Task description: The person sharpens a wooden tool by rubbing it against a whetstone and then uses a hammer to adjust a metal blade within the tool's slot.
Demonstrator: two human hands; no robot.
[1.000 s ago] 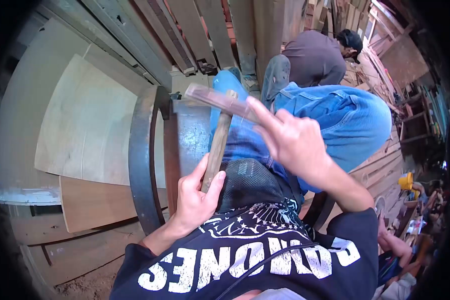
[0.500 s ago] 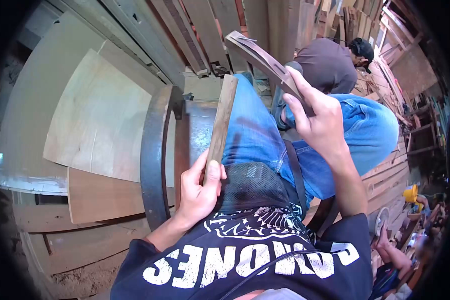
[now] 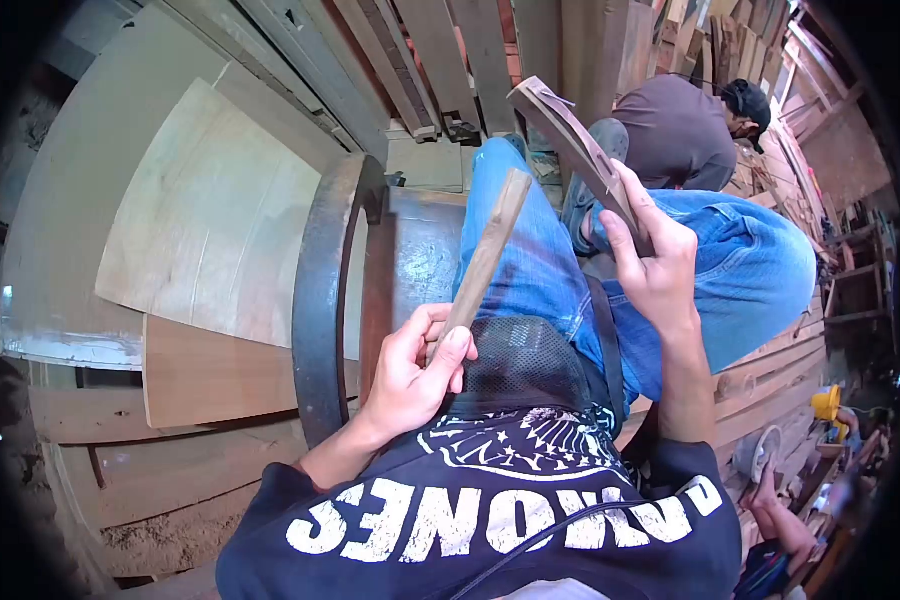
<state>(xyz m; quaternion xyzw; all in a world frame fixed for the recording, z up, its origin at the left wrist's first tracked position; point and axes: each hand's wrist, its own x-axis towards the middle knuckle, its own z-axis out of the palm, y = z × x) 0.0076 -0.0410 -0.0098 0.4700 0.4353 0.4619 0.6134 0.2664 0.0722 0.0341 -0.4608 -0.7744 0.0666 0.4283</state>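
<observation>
My left hand grips the lower end of a narrow brown wooden strip that slants up over my left thigh. My right hand is closed on a flat, dark wooden piece raised above my right knee, apart from the strip. I sit in blue jeans with a black mesh pouch in my lap.
A dark curved wooden chair frame stands just left of my legs. Pale plywood sheets and planks lean at the left and back. Another person in a dark shirt crouches beyond my knees. Timber stacks fill the right side.
My right hand lifted the flat dark piece off the strip and up to the right. The strip in my left hand tilted rightward.
</observation>
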